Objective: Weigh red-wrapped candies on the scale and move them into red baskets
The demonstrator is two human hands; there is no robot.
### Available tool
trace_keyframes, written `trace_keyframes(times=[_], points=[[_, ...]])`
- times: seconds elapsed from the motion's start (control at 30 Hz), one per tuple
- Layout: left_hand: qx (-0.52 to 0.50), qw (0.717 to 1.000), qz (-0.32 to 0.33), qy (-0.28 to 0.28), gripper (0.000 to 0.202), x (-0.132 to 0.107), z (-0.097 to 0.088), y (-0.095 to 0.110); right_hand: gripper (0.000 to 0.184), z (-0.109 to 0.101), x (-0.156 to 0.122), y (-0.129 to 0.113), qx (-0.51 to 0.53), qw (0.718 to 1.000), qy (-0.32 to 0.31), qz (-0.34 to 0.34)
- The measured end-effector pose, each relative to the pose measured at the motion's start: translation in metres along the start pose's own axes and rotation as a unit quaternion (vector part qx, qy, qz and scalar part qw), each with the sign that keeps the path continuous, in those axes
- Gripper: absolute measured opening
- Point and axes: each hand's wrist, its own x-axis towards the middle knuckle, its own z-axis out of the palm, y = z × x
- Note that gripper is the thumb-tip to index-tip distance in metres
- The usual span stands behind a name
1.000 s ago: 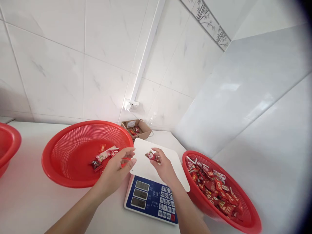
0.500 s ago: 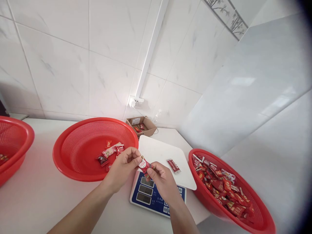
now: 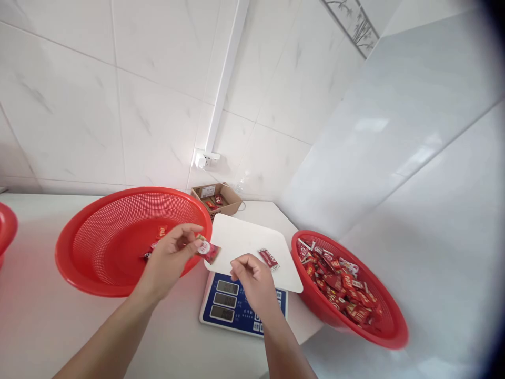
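Observation:
My left hand (image 3: 170, 257) pinches a small red candy packet (image 3: 207, 249) over the near rim of the middle red basket (image 3: 79, 263), which holds a few candies. My right hand (image 3: 252, 279) hovers over the blue scale's (image 3: 240, 308) display with fingers loosely curled and nothing visible in them. Another red candy packet (image 3: 269, 258) lies on the scale's white weighing plate (image 3: 244, 242), just beyond my right fingers. The red basket on the right (image 3: 389, 337) is full of red wrapped candies.
A small cardboard box (image 3: 215, 198) with a few candies sits by the tiled wall behind the scale. Part of a third red basket (image 3: 4, 226) shows at the far left. A wall socket (image 3: 205, 158) hangs above the white counter (image 3: 39, 326).
Both hands held one packet half a second ago. Now my left hand alone has it and has carried it left toward the middle basket. My right hand has let go.

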Motion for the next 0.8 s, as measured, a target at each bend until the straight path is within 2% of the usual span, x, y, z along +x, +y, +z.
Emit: trace_keyframes(times=[0.1, 0.2, 0.33, 0.4, 0.43, 0.5, 0.57, 0.63, 0.7, 0.8], points=[[0.125, 0.987, 0.027, 0.101, 0.027, 0.005, -0.01, 0.006, 0.028, -0.029, 0.006, 0.018, -0.127, 0.988, 0.083, -0.014], [0.218, 0.963, 0.048, 0.152, 0.026, 0.01, -0.018, 0.009, 0.034, -0.059, 0.01, 0.037, -0.292, 0.949, 0.114, 0.026], [0.273, 0.95, 0.055, 0.14, 0.032, 0.014, -0.019, 0.005, 0.041, -0.076, 0.012, 0.052, -0.445, 0.886, 0.089, 0.098], [0.286, 0.949, 0.06, 0.118, 0.035, 0.014, -0.015, 0.001, 0.04, -0.075, 0.014, 0.056, -0.465, 0.875, 0.076, 0.116], [0.285, 0.951, 0.067, 0.101, 0.035, 0.013, -0.013, 0.0, 0.038, -0.072, 0.015, 0.057, -0.455, 0.88, 0.079, 0.112], [0.273, 0.958, 0.076, 0.051, 0.038, 0.009, -0.006, -0.004, 0.032, -0.065, 0.016, 0.058, -0.386, 0.913, 0.101, 0.085], [0.252, 0.966, 0.06, -0.016, 0.039, 0.003, 0.002, -0.006, 0.025, -0.055, 0.016, 0.055, -0.264, 0.956, 0.115, 0.046], [0.21, 0.974, 0.022, -0.078, 0.039, -0.004, 0.011, -0.009, 0.02, -0.044, 0.013, 0.046, -0.136, 0.986, 0.092, 0.018], [0.148, 0.981, -0.011, -0.124, 0.042, -0.009, 0.019, -0.011, 0.019, -0.034, 0.008, 0.033, -0.039, 0.998, 0.05, -0.001], [0.073, 0.982, -0.024, -0.173, 0.043, -0.011, 0.026, -0.014, 0.019, -0.022, 0.0, 0.014, 0.042, 0.999, -0.005, -0.014]])
